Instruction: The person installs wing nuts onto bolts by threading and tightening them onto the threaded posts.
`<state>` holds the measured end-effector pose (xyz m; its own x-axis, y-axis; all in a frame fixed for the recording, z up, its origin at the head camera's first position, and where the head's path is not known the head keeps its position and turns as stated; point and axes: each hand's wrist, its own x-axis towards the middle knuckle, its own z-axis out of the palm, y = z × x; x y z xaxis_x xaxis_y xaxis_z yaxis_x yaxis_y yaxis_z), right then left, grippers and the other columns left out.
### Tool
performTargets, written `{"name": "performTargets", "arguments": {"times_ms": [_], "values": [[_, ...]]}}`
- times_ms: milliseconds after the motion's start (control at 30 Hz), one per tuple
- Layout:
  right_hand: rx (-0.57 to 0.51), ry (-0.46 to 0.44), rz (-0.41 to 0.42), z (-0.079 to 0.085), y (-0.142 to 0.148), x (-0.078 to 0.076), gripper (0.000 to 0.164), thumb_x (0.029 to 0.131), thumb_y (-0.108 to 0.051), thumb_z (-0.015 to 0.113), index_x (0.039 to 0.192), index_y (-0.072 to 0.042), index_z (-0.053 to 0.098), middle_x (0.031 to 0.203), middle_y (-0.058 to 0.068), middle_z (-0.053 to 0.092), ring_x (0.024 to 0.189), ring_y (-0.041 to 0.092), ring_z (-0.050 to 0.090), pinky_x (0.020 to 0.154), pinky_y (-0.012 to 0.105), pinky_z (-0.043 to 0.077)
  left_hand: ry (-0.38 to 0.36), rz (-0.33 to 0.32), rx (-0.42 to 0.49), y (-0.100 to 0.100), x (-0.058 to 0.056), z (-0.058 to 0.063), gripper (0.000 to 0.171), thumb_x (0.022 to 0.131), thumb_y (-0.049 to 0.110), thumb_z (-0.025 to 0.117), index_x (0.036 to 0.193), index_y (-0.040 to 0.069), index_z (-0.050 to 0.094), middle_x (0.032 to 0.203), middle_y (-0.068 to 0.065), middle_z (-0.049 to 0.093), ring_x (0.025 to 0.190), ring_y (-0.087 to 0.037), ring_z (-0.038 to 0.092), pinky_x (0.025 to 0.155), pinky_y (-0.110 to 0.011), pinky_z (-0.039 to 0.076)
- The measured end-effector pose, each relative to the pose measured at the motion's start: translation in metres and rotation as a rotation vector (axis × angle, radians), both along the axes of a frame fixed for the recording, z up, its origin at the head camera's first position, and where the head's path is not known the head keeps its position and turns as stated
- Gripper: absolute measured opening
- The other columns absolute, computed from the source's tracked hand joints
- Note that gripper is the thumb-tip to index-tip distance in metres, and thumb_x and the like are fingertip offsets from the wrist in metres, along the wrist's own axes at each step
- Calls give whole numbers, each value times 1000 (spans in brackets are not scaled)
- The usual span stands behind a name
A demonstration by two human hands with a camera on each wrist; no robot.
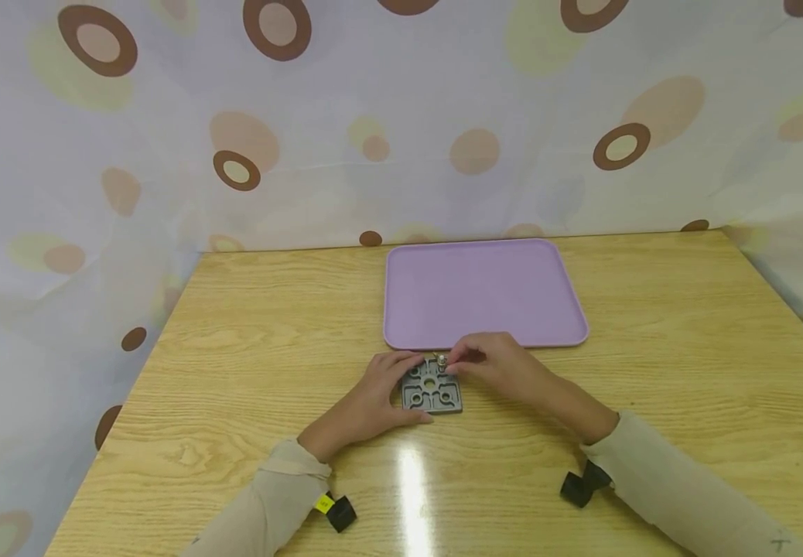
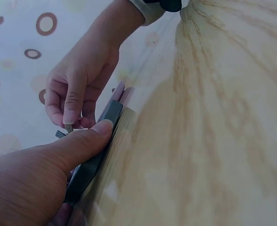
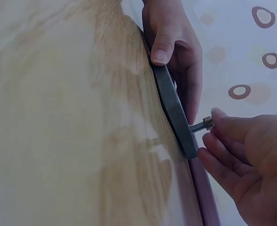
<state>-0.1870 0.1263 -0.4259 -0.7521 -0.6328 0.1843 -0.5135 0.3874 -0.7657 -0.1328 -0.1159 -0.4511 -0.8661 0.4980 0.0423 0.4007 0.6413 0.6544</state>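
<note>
A square grey metal plate with a central hole and round bosses near its corners lies flat on the wooden table. My left hand holds it from the left, with the thumb at the near edge and the fingers at the far edge. At the plate's far right corner, my right hand pinches the head of a threaded metal bolt between thumb and fingers. The bolt stands upright with its lower end at the plate's top face; whether it sits in a hole cannot be told.
Just beyond the plate, a lilac tray lies on the wooden table. A patterned cloth hangs behind the table and along its sides.
</note>
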Motion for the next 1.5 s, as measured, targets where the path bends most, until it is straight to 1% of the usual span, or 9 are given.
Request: {"name": "performTargets", "arguments": {"times_ms": [167,300,433,633,867,967,1133,1267,1500], "values": [[-11,-31,-4,0,-2,1,10,83,-23,69,88,-18,62,86,-10,62,83,7,60,77,24,49,0,-4,2,0,0,0,87,76,53,70,145,14,33,143,3,31,126,-14,25,101,-38,32],[-22,-34,-17,0,-2,1,22,82,-23,70,100,-13,63,95,-5,63,89,9,60,81,24,48,10,-6,2,-1,0,0,87,76,53,70,145,14,33,143,2,31,126,-14,25,102,-38,31],[-29,-37,2,-1,-2,2,32,83,-20,70,112,-9,62,107,-2,62,99,12,58,85,23,47,7,-7,3,-1,0,0,87,76,53,69,145,14,33,143,2,31,126,-14,25,102,-38,32],[-53,-34,33,-1,-4,4,34,85,-16,68,116,-6,61,113,2,60,103,17,57,86,26,47,15,-9,1,-1,-1,0,87,76,52,70,144,13,33,143,2,31,126,-14,25,102,-38,31],[-45,-30,55,0,-4,6,32,86,-19,67,115,-6,61,112,3,60,102,19,58,88,28,47,8,-10,-3,-1,0,0,87,76,51,71,144,12,33,143,1,31,126,-14,26,102,-38,31],[-47,-31,66,1,-4,6,34,87,-19,66,116,-4,60,113,7,60,103,22,57,88,31,47,19,-12,-6,-1,0,0,88,76,53,69,145,12,32,144,0,30,126,-15,25,102,-38,31],[-2,-21,74,1,-2,5,39,88,-22,64,123,-6,57,117,7,59,107,22,55,90,32,46,18,-10,-7,0,0,0,88,76,54,69,145,13,32,144,1,30,127,-15,25,102,-38,31],[16,-14,54,1,-3,5,34,89,-23,63,119,-8,59,114,2,60,106,17,56,90,29,45,0,-4,-6,-1,1,0,87,76,52,70,145,13,33,143,2,30,126,-14,25,101,-37,32],[-19,22,-2,2,-4,5,24,90,-20,63,110,-7,64,103,-4,63,96,10,58,84,24,48,-2,-2,0,-1,1,0,88,76,54,69,145,12,32,144,1,30,126,-14,24,102,-38,31]]}}
